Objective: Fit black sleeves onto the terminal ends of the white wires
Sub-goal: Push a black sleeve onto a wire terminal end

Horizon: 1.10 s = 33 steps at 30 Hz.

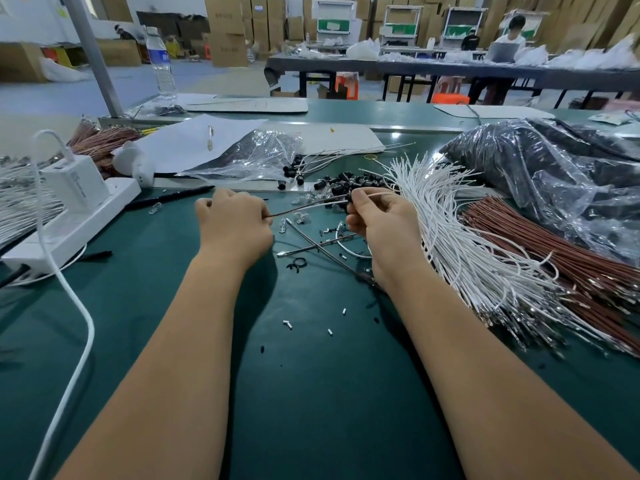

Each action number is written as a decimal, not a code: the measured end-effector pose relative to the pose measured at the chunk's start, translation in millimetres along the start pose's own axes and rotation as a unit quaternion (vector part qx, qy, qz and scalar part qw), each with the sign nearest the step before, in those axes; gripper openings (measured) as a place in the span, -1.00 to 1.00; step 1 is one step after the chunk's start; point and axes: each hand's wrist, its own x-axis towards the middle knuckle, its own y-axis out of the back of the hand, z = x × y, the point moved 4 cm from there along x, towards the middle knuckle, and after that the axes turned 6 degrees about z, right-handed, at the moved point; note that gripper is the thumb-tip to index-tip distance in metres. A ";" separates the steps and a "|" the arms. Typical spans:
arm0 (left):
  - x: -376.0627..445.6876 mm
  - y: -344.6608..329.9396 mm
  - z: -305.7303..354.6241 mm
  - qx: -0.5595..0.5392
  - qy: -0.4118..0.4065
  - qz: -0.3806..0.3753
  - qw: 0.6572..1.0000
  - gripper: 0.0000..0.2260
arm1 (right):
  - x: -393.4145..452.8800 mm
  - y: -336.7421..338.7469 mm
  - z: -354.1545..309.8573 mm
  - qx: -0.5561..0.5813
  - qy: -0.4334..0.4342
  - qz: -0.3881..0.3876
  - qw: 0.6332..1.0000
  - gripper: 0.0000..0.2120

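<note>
My left hand (232, 223) pinches the near end of a white wire (304, 206) that runs up and right to my right hand (381, 221). My right hand pinches a black sleeve (349, 198) on that wire at its fingertips. Loose black sleeves (341, 183) lie in a heap just beyond both hands. A big fan of white wires (457, 244) spreads to the right of my right hand. Several white wires fitted with black sleeves (294, 168) lie behind the heap.
Brown wires (554, 251) lie right of the white fan, under a plastic bag of black parts (554, 174). A white power strip (72, 220) with a charger and cable sits at left. Tweezers-like metal rods (311, 245) and small scraps lie on the green mat (311, 393).
</note>
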 end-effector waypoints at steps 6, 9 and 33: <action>-15.5 6.3 48.0 -0.272 -0.148 -0.026 0.950 -0.76 | -7.8 -17.8 1.6 -0.083 0.035 -0.110 0.990 -0.89; -13.8 0.5 50.2 -0.288 -0.132 -0.035 0.948 -0.86 | -5.4 -17.9 4.4 -0.099 0.031 -0.108 0.989 -0.95; -14.2 -9.1 48.7 -0.260 -0.107 -0.029 0.959 -0.85 | -2.3 -9.8 8.5 -0.111 -0.009 -0.058 0.992 -0.90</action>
